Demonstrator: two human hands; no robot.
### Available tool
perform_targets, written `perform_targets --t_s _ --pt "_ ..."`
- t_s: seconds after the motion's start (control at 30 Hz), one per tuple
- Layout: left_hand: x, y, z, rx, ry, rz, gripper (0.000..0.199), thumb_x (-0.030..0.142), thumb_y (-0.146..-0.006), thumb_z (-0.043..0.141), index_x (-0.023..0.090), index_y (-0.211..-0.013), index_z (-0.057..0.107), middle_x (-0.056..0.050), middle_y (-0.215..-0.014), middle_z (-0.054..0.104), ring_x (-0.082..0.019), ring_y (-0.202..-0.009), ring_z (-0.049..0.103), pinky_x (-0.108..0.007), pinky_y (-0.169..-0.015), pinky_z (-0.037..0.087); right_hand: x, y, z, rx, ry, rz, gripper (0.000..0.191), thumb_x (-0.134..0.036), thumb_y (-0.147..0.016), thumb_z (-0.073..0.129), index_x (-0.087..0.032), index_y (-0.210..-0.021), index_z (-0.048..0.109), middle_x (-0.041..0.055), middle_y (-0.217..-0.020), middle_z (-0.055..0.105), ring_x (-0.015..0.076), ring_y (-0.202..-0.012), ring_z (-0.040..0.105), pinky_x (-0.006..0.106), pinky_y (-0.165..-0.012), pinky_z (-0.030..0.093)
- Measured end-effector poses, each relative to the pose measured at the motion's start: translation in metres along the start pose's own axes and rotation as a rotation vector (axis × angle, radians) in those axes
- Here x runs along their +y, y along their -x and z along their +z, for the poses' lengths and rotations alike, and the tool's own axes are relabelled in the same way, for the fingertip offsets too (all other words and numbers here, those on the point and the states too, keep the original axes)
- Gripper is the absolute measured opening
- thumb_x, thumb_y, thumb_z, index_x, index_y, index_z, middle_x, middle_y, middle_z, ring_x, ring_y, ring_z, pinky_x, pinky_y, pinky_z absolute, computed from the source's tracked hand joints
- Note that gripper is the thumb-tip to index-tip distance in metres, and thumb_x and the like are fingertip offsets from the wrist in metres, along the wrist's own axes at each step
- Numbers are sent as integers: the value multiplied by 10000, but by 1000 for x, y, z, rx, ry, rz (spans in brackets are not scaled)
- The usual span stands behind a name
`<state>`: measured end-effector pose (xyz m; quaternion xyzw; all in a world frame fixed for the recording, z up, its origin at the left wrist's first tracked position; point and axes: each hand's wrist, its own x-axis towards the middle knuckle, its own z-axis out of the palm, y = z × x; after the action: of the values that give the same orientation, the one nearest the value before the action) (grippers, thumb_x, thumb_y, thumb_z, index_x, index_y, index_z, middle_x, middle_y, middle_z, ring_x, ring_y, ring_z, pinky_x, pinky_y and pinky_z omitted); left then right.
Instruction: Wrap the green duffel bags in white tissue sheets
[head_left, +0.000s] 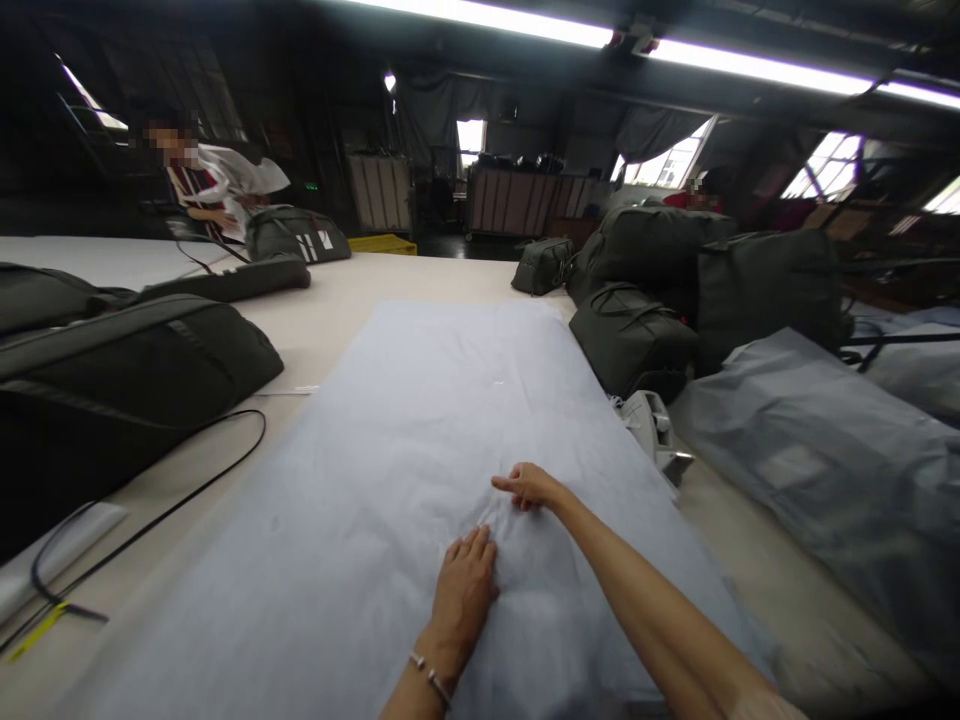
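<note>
A large stack of thin, whitish translucent plastic sheets or bags point(420, 420) lies flat along the middle of the table. My left hand point(466, 575), with a bracelet at the wrist, rests palm down on it, fingers stretched out. Just ahead and to the right, my right hand point(529, 485) is closed at the plastic's surface, one digit pointing left and the other fingers curled under. Small wrinkles run through the plastic between the two hands. The curled fingertips are partly hidden, but they appear to pinch the top layer.
Dark green bags point(142, 360) lie on the left, beside a black cord point(202, 485). More dark bags point(645, 260) are piled at the right, near a white tape dispenser-like device point(651, 430) and a plastic-wrapped bag point(817, 460). A person point(217, 180) works at the far left.
</note>
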<state>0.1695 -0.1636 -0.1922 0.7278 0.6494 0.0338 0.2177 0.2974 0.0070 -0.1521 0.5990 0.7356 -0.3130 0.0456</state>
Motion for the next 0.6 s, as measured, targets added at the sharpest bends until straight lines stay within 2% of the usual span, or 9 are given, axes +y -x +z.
perform_targets --t_s 0.03,0.1,0.2,0.23,0.3,0.37,0.43,0.5,0.6 --pt "0 0 0 0 1 0 569 64 -769 578 191 -1319 506 -98 -1516 393 -239 -1403 351 -439 -1159 311 1 2 -4 41 -14 -5 511 -623 -871 504 -149 -909 689 99 -824 731 214 -765 692 282 -676 498" --pt "0 0 -1 3 0 -1 575 61 -767 577 191 -1323 506 -94 -1514 397 -241 -1403 351 -444 -1160 311 0 8 -2 170 -30 -36 560 -582 -955 347 -148 -1186 616 137 -1146 684 237 -1048 642 332 -874 478" --pt "2 0 0 11 -10 0 564 56 -775 559 188 -1321 513 -93 -1512 401 -237 -1403 351 -446 -1165 308 0 20 25 328 52 -276 609 -533 -972 346 -181 -1469 360 116 -1541 330 263 -1434 262 439 -1159 205" --pt "2 0 1 11 -15 0 566 59 -774 560 188 -1323 512 -95 -1510 404 -236 -1403 352 -447 -1166 307 1 22 37 326 99 -370 642 -539 -962 374 -190 -1497 311 96 -1577 245 265 -1467 157 463 -1186 115" --pt "0 2 3 13 -22 10 577 82 -761 591 191 -1323 516 -101 -1507 407 -242 -1399 359 -449 -1168 311 6 24 58 239 162 -482 691 -572 -945 388 -192 -1512 283 79 -1593 179 271 -1481 72 498 -1194 20" --pt "-6 5 4 34 -35 47 592 112 -742 636 209 -1316 527 -99 -1510 402 -253 -1390 374 -446 -1159 334 12 18 64 112 123 -462 691 -602 -956 313 -194 -1512 284 67 -1593 175 259 -1482 74 504 -1195 12" --pt "-16 8 3 96 -82 98 577 128 -753 640 230 -1311 534 -87 -1510 403 -256 -1378 394 -450 -1144 366 16 5 54 79 10 -382 699 -611 -972 177 -186 -1521 254 59 -1597 160 239 -1482 80 499 -1196 45" --pt "-30 9 1 194 -168 128 598 139 -790 603 248 -1364 481 -73 -1517 387 -258 -1382 388 -487 -1129 383 16 -14 36 148 -89 -294 720 -602 -974 79 -165 -1536 189 55 -1604 119 218 -1484 60 483 -1198 67" --pt "-50 5 3 324 -293 121 742 221 -806 598 240 -1482 292 -79 -1548 306 -296 -1413 325 -587 -1110 369 9 -45 20 252 -61 -256 760 -619 -968 111 -118 -1539 137 72 -1608 71 226 -1486 10 484 -1198 16"
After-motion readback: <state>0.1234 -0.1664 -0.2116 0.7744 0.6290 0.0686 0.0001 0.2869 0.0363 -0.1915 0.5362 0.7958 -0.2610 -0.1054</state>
